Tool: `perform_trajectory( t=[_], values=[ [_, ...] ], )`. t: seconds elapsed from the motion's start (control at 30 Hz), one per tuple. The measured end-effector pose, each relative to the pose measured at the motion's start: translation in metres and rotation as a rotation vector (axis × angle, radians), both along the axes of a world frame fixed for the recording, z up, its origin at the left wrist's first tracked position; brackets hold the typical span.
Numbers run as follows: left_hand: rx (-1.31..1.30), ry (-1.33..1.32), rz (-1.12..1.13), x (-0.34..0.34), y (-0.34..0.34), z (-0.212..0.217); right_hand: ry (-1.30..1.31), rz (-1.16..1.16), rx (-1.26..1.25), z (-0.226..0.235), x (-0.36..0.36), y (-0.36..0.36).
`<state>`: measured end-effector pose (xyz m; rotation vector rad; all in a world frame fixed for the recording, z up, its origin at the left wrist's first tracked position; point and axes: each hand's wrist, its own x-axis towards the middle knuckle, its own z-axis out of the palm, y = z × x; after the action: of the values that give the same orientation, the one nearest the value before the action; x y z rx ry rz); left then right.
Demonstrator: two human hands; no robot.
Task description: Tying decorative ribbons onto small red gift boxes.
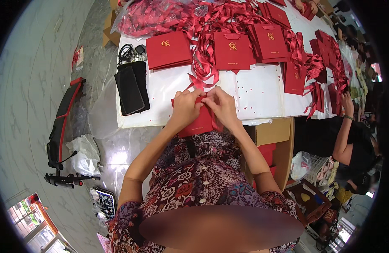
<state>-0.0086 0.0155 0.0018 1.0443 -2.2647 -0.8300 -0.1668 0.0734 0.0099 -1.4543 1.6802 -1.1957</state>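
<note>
1. L hand was curled almost closed, thumb & fingers pinching the upper L part of a flat red bag.
2. R hand came in opp., thumb and index pinched tight at the bag's upper R part, other fingers loosely bent; hands v. close together. Couldn't tell if any ribbon was btwn them.
3. Bag was over the near edge of the white tbl, lower part overhanging twd the person's lap; resting or lifted, couldn't tell.
4. Just beyond: loose red ribbons, w/ a red bag stack behind. Far L, a dark flat device.
5. In the way: both hands, hiding most of the bag's top.
6. Bag's printed face was up, top away from the person, slightly skewed; long axis unclear w/ top hidden.
</note>
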Motion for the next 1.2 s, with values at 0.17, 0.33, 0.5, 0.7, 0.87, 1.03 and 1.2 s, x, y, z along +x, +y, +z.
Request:
perform_trajectory(
  t=[0.17,0.33,0.5,0.7,0.87,1.03,1.2],
  values=[
    [0.011,-0.053,-0.085,0.003,-0.005,0.005,0.206,0.137,0.085,0.005,-0.021,-0.009],
    [-0.122,-0.054,-0.118,0.002,0.001,0.018,0.004,0.270,0.164,-0.015,-0.051,-0.026],
    [-0.374,-0.027,-0.130,-0.005,0.003,0.013,-0.162,0.524,0.477,-0.007,-0.060,-0.042],
    [-0.089,0.085,-0.191,0.001,-0.011,0.011,-0.028,0.116,0.251,-0.030,-0.036,-0.041],
    [-0.030,0.117,-0.157,-0.002,0.003,0.015,0.074,-0.159,0.160,-0.015,-0.052,-0.044],
    [0.093,0.128,0.022,0.018,-0.015,-0.011,0.235,-0.140,0.231,-0.018,-0.066,-0.023],
    [0.045,0.054,0.033,0.012,-0.021,-0.018,0.371,-0.086,0.177,-0.023,-0.045,-0.007]
  ],
)
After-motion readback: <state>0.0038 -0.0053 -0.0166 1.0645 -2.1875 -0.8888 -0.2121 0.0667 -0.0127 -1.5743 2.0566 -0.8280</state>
